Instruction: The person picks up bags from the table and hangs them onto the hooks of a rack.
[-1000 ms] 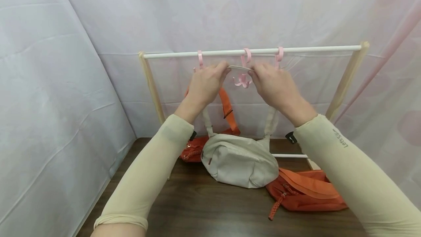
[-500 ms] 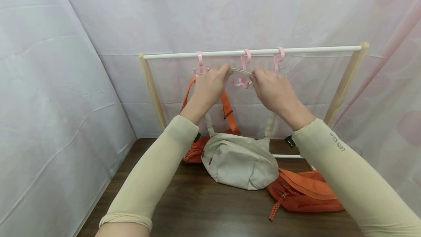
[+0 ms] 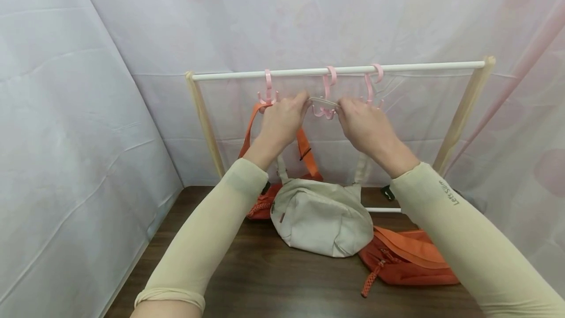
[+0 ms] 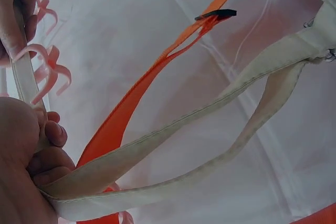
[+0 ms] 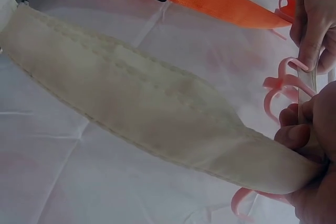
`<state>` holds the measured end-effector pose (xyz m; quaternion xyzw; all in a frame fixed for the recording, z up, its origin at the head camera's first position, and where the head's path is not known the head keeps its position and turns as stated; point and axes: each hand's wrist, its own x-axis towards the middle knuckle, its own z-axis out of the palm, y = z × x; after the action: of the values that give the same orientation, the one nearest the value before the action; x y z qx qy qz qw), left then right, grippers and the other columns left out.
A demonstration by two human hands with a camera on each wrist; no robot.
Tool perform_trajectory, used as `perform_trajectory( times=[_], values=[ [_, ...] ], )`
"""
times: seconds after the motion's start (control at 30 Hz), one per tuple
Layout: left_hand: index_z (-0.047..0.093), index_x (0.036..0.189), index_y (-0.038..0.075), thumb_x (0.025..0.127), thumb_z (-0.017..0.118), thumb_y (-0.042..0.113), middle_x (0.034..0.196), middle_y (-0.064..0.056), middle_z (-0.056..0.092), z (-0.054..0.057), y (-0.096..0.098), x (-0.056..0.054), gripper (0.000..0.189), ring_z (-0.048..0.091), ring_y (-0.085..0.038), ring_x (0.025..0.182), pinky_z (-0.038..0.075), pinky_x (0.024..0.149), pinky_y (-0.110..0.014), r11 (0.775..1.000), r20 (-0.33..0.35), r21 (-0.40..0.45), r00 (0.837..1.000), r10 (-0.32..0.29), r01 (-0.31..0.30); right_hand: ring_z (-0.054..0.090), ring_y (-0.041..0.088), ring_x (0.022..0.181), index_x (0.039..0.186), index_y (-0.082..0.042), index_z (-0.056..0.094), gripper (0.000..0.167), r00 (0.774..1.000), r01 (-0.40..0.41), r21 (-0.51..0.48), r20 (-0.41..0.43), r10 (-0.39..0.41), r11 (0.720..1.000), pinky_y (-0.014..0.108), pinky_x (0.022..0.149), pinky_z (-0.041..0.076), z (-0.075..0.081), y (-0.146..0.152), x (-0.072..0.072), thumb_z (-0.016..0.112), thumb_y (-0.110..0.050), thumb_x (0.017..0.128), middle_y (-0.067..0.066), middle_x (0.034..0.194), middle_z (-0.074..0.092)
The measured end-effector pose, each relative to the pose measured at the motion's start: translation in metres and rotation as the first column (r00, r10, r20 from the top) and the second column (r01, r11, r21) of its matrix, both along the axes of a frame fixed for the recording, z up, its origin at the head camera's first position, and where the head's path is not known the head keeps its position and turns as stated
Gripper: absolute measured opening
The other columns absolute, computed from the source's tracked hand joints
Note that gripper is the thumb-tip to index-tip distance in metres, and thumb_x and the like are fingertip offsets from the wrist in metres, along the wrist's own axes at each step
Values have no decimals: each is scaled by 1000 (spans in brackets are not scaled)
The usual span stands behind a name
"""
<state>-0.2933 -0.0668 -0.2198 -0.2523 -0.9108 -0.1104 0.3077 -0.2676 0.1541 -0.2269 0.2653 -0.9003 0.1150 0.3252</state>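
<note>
A cream waist bag [image 3: 324, 220] hangs low in front of the rack, its bottom close over the table. Both hands hold up its strap [image 3: 323, 102], a short stretch spanning the gap between them. My left hand [image 3: 281, 119] pinches the strap on one side, and the two bands below it run down to the bag in the left wrist view. On the other side my right hand [image 3: 367, 125] grips it with curled fingers; the wide strap [image 5: 126, 93] slants across the right wrist view. Right behind the stretch, the middle pink hook [image 3: 327, 113] overlaps it in the head view.
A white rail [image 3: 423, 67] on wooden posts carries three pink hooks. From the left hook [image 3: 268, 93] hangs an orange strap [image 3: 308, 153], its red-orange bag [image 3: 265, 205] behind the cream one. Another orange bag [image 3: 410, 266] lies on the brown table [image 3: 273, 288] at right.
Both hands have come down a little with the strap, which now crosses in front of the middle hook's prongs. The left hook's prongs have come into sight. The cream bag has barely moved.
</note>
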Motion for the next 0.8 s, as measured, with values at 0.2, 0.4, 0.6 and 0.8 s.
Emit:
perform_trajectory(
  times=[0.2,0.4,0.6,0.8],
  values=[
    [58,110,11,115,48,35,69,-5,52,-7,1,1,26,53,-26,58,41,50,-36,1000,4,-3,1000,31,-31,57,34,71,105,-1,58,19,1000,7,-1,14,-7,1000,51,60,50,-4,0,-2,49,-16,113,12,81,59],
    [57,108,12,115,47,36,68,-4,53,-14,1,2,27,54,-25,55,41,49,-35,999,28,3,998,50,-50,62,35,76,107,-2,58,16,999,8,-1,36,-8,1000,51,61,51,-9,-1,-5,51,-15,112,14,87,63],
    [58,109,12,115,48,35,67,-4,54,-22,1,4,26,57,-25,56,43,49,-36,998,48,18,997,59,-60,65,37,78,110,-2,57,16,1000,-19,-5,21,19,1000,53,63,53,-14,-2,-7,51,-16,113,16,94,67],
    [58,106,11,115,48,35,68,-6,53,-28,2,5,26,57,-26,60,44,51,-37,997,78,48,995,59,-63,67,41,86,109,-1,58,17,999,-24,-16,22,24,1000,56,68,54,-16,-1,-8,51,-16,113,19,97,68]
  ],
)
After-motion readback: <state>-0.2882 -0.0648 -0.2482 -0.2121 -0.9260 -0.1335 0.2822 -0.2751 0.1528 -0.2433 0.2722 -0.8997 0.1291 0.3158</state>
